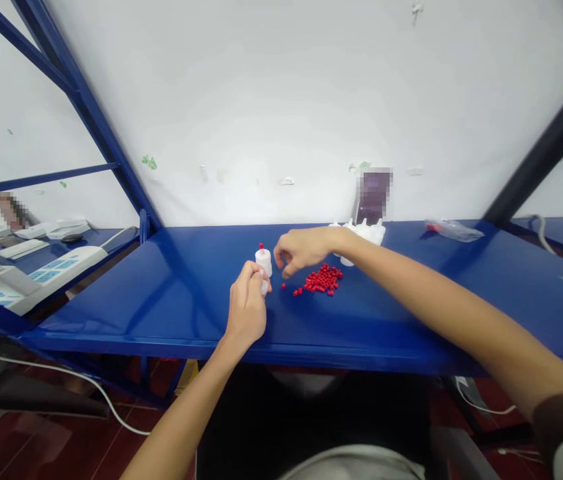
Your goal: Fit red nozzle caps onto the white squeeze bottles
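Note:
My left hand [248, 303] is closed, with a small white plastic piece [264, 287] showing at its fingertips. Just beyond those fingers is a white bottle [264, 264], upright, with a small red cap [261, 246] at its top. My right hand [306, 249] hovers to the right of the bottle, fingers curled downward with a gap between thumb and forefinger. Nothing shows in it. Below it lies a pile of small red caps [322, 280] on the blue table [181, 293], with a few loose ones towards my left hand.
Behind my right forearm is a group of white nozzled pieces [371, 231], partly hidden. A phone-like dark object [375, 195], blurred, leans on the wall. A clear plastic bag [454, 230] lies back right. At left, a power strip [51, 273] sits beyond the blue frame [106, 140].

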Available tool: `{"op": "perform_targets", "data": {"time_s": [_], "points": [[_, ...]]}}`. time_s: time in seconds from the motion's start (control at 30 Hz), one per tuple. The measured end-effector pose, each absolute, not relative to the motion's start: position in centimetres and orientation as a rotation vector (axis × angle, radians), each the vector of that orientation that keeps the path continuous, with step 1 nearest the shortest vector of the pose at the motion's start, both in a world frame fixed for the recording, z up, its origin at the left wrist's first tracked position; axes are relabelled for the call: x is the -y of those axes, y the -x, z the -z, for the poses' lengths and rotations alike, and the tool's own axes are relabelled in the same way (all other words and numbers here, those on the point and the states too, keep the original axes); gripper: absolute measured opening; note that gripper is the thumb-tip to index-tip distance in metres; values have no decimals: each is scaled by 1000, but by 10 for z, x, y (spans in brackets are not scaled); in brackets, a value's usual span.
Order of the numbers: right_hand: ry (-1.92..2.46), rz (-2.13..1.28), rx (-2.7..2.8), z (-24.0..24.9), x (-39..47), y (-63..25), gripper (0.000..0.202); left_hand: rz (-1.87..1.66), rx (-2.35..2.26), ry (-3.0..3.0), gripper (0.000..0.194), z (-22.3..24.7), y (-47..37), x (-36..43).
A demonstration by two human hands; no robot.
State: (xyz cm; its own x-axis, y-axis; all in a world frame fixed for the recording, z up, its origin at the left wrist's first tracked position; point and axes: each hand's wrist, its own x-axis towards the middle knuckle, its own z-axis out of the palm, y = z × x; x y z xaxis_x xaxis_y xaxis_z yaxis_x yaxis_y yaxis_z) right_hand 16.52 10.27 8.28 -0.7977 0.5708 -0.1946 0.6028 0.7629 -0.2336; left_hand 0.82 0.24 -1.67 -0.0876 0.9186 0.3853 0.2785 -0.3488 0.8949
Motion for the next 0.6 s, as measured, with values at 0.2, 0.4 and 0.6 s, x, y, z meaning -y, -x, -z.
{"op": "perform_targets", "data": {"time_s": [0.2, 0.4, 0.6], "points": [[-720, 540, -2815, -56, -107, -153, 13, -1462, -1265, -1687, 33, 15, -8, -3], [-708, 522, -2899, -77, -91, -158, 6, -1384, -1288, -1644, 35, 12, -10, 0], [-743, 633, -3077, -105, -68, -161, 8, -1399, -1191, -1600, 30, 10, -11, 0]]}}
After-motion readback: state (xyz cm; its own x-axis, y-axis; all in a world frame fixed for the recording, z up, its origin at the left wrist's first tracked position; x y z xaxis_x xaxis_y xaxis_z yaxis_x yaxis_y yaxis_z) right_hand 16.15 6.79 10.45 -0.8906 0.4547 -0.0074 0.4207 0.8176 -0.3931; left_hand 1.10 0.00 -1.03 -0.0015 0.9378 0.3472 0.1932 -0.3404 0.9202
